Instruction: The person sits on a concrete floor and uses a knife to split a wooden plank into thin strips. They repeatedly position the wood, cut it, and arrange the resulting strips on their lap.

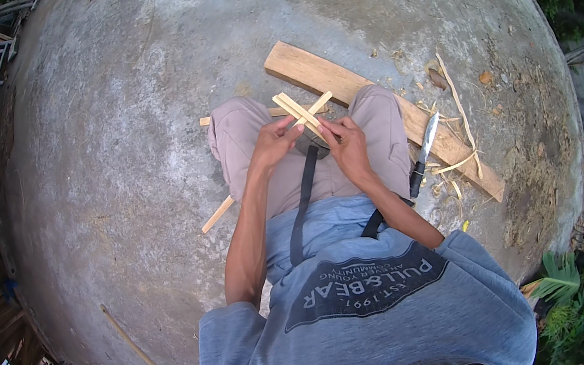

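Note:
Between my knees, my left hand (pixel 275 142) and my right hand (pixel 345 146) hold thin pale wooden sticks (pixel 294 109) that cross in an X. Two of the sticks run side by side toward the far left, and one slants across them toward the far right. The fingers of my left hand pinch them near the crossing. My right hand grips their near end, its thumb and fingers closed. Where the sticks meet my fingertips, parts of them are hidden.
A thick wooden plank (pixel 320 69) lies slantwise on the concrete floor (pixel 126 132), passing under my right knee. Beside my right thigh rests a knife (pixel 425 155) with a black handle, near curled wood shavings (pixel 455 101). Another stick (pixel 218 214) lies by my left thigh.

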`<state>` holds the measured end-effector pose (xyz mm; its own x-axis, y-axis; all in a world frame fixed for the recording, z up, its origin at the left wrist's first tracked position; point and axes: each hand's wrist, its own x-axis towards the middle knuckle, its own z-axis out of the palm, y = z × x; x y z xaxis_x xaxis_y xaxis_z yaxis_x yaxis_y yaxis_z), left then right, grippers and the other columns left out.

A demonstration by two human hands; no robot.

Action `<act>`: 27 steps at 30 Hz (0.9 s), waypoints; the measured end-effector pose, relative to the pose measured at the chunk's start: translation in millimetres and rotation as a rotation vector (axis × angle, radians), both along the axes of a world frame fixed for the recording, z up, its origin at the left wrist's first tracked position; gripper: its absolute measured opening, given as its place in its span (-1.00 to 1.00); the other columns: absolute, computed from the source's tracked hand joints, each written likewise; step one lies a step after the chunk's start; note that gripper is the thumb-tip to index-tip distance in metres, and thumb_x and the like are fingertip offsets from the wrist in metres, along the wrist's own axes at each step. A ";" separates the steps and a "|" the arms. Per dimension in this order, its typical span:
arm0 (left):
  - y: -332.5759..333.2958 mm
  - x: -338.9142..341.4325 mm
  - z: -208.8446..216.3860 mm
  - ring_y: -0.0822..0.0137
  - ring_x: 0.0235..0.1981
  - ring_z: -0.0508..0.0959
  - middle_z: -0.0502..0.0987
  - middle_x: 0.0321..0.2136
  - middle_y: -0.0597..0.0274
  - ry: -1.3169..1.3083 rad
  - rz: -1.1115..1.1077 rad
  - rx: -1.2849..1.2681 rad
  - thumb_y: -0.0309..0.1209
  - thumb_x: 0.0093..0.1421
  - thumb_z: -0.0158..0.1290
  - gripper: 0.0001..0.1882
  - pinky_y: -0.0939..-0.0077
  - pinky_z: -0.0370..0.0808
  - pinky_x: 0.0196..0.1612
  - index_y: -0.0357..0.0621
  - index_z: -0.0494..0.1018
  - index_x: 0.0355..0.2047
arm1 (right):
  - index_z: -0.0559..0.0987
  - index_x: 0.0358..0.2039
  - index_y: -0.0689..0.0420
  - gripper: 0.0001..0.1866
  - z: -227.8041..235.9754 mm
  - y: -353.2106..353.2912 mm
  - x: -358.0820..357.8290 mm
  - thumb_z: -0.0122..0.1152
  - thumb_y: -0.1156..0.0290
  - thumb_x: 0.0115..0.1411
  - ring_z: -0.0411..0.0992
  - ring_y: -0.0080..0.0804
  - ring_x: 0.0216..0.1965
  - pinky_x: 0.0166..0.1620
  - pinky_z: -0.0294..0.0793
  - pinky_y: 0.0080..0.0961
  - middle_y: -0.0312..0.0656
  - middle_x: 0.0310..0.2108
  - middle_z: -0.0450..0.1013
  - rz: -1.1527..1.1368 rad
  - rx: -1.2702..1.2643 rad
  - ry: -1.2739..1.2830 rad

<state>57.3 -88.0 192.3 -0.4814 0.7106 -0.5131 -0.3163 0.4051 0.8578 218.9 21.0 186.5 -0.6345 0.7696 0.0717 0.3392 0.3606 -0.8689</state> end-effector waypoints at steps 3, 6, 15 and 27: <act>-0.4 0.3 -0.5 0.60 -0.52 0.36 0.53 -0.48 0.41 0.012 -0.001 -0.006 -0.30 0.24 0.33 -0.47 0.65 0.29 -0.48 -0.19 0.54 0.19 | 0.72 0.01 0.10 -0.72 -2.8 -0.3 0.5 0.36 0.42 0.28 0.41 -0.34 -0.37 -0.23 0.41 -0.41 -0.13 -0.40 0.47 0.047 0.133 -0.056; -1.4 -0.7 -0.3 0.59 -0.51 0.37 0.54 -0.47 0.41 0.035 -0.019 0.005 -0.28 0.24 0.33 -0.46 0.65 0.30 -0.47 -0.19 0.54 0.20 | 0.72 0.01 0.10 -0.70 -4.1 -0.5 1.1 0.38 0.41 0.26 0.39 -0.33 -0.37 -0.25 0.39 -0.43 -0.15 -0.43 0.43 0.074 0.103 0.022; 0.7 3.0 -2.0 0.58 -0.50 0.37 0.52 -0.47 0.41 0.094 -0.034 0.000 -0.25 0.27 0.30 -0.50 0.62 0.33 -0.45 -0.13 0.56 0.18 | 0.66 0.11 0.07 -0.67 -15.5 11.3 2.8 0.21 0.28 0.40 0.47 -0.34 -0.42 -0.32 0.47 -0.37 -0.13 -0.47 0.45 0.159 0.006 0.037; -0.6 5.5 13.4 0.58 -0.42 0.37 0.53 -0.40 0.43 0.085 -0.036 0.011 -0.22 0.26 0.31 -0.40 0.66 0.35 -0.36 -0.21 0.48 0.25 | 0.43 -0.09 0.12 -0.55 -14.3 26.1 2.5 -0.19 -0.03 0.55 0.23 -0.67 -0.62 -0.53 0.28 -0.64 -0.40 -0.51 0.24 0.466 -0.950 -0.022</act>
<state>62.7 -88.6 205.7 -0.4965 0.7336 -0.4640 -0.2275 0.4059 0.8852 221.5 47.0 172.3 -0.8755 0.1837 -0.4470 0.3612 -0.3657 -0.8578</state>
